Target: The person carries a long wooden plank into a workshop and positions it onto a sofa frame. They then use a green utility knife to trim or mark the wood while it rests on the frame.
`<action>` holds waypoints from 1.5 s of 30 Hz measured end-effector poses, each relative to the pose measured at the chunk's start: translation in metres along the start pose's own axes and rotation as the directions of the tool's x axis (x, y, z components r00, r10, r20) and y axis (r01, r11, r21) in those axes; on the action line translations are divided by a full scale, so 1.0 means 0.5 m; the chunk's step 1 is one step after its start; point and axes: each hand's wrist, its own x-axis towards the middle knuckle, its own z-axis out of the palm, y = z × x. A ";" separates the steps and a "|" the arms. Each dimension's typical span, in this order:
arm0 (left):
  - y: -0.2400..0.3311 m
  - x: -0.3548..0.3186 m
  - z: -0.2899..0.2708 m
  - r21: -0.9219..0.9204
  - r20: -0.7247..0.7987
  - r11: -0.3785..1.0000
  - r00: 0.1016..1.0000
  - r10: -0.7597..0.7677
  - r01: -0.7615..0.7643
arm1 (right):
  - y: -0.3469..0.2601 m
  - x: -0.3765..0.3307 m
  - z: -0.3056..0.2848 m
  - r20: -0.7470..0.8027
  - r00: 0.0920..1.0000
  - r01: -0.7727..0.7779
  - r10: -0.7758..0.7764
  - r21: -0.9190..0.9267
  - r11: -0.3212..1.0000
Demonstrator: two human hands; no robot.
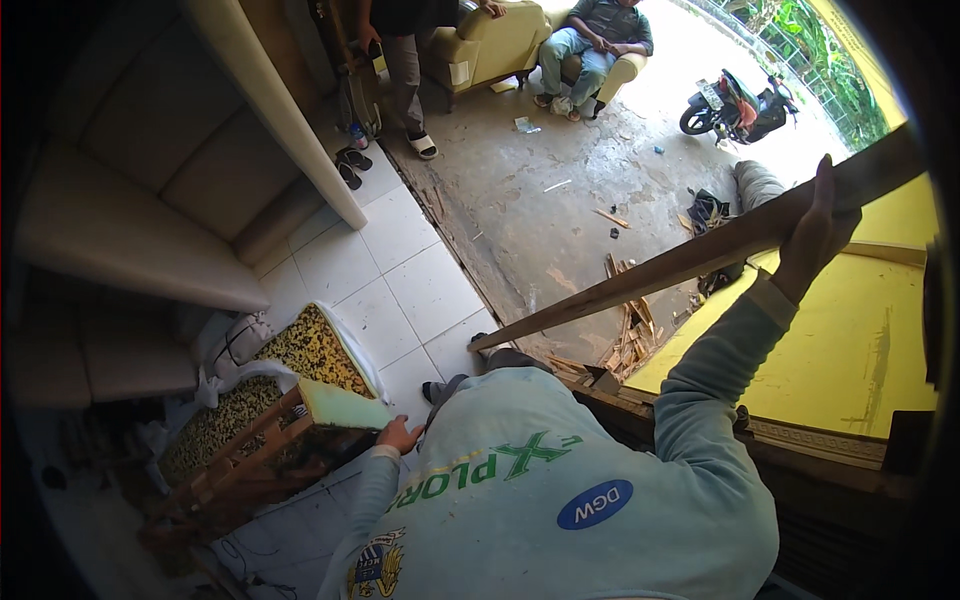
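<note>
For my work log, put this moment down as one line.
Right hand: holding wooden plank, slanted | Left hand: beside pale green panel, contact unclear | Background: seated person

White floor tiles [420, 295], stained grey concrete [500, 220], yellowish armchairs [495, 50], sunlit ground [680, 50], apparently a fence [775, 65]

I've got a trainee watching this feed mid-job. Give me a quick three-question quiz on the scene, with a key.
1. Multiple choice: which hand grips the long brown wooden plank?
A. left only
B. right only
C. both

2. True or false: in the picture, the red-and-black motorbike stands to the right of the seated person in light blue jeans.

3. Short answer: which pale-coloured piece is the left hand nearest?

Key:
1. B, the right hand.
2. True.
3. The pale green slab next to the black-and-yellow speckled padding; whether the fingers touch it is hard to tell.
</note>
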 end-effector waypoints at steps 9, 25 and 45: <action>-0.226 0.024 0.140 -0.331 -0.096 0.899 0.938 -0.334 0.286 | 0.204 0.075 -0.189 -0.420 0.907 -0.244 -0.037 -0.594 0.766; -0.009 0.142 -0.147 -0.641 -0.206 0.764 0.940 -0.271 0.080 | 0.306 0.027 -0.388 -0.757 0.594 -0.576 -0.273 -0.637 0.511; 0.003 0.095 -0.099 -0.671 -0.106 0.706 0.913 -0.394 0.227 | 0.393 0.057 -0.450 -0.897 0.398 -0.679 -0.194 -0.430 0.594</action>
